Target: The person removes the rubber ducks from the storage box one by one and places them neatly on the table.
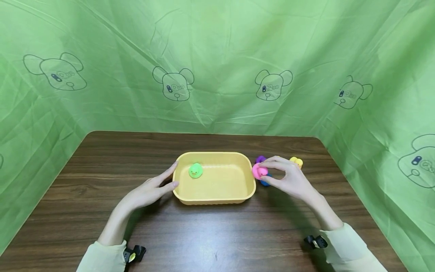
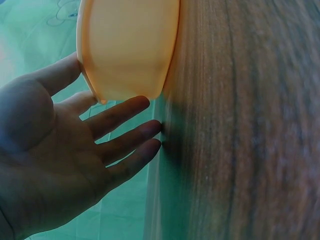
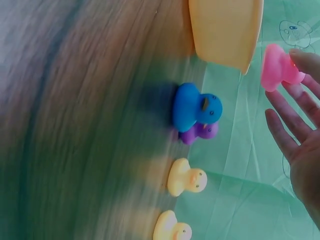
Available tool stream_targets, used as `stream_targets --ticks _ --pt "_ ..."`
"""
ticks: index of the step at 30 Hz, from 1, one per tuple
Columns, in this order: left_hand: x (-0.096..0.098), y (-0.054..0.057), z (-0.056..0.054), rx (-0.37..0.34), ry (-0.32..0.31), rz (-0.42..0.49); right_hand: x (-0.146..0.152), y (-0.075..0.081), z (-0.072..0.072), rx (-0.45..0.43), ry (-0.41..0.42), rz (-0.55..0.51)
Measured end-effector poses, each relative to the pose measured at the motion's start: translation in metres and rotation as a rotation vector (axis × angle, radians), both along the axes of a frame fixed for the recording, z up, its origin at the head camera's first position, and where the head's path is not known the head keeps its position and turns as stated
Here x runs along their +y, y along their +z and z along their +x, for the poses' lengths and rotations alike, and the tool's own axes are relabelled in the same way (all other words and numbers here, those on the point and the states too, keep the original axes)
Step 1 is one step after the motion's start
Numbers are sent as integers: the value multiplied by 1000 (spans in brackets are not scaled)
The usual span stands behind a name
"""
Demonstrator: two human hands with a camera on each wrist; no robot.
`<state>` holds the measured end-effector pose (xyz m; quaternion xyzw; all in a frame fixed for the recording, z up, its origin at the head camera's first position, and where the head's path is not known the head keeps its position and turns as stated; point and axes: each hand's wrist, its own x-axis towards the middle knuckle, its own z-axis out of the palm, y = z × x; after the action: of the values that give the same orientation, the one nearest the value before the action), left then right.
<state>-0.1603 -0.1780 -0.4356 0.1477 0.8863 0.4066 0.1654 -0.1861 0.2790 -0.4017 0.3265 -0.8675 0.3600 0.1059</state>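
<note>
A pink rubber duck (image 1: 259, 171) is pinched between the thumb and fingers of my right hand (image 1: 289, 176), raised beside the right end of a yellow plastic basin (image 1: 217, 201). The right wrist view shows the pink duck (image 3: 274, 67) held above the table. Inside the basin, toward its left, sits a green rubber duck (image 1: 195, 170). My left hand (image 1: 147, 192) rests against the basin's left end. Its fingers are fairly straight, with the thumb and index finger at the rim, as the left wrist view shows the hand (image 2: 75, 135) from the palm side.
On the table right of the basin stand a blue duck (image 3: 187, 107), a purple duck (image 3: 200, 132) behind it and two yellow ducks, one nearer (image 3: 182, 177) and one farther along (image 3: 167, 227). Green cloth (image 1: 217, 75) walls the dark wooden table (image 1: 204, 234) at back and sides.
</note>
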Motion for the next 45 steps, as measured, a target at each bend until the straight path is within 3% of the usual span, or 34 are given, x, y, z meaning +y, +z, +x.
stream_targets --ticks 6,14,24,45 --pt "0 1 0 2 0 -7 12 0 2 16 -14 -6" --pt "0 3 1 7 -11 -8 30 -2 3 115 -87 55" --pt "-1 5 2 6 -13 -11 48 -6 5 72 -99 42" --pt "1 0 0 13 -2 -6 77 -27 -2 -54 -258 114"
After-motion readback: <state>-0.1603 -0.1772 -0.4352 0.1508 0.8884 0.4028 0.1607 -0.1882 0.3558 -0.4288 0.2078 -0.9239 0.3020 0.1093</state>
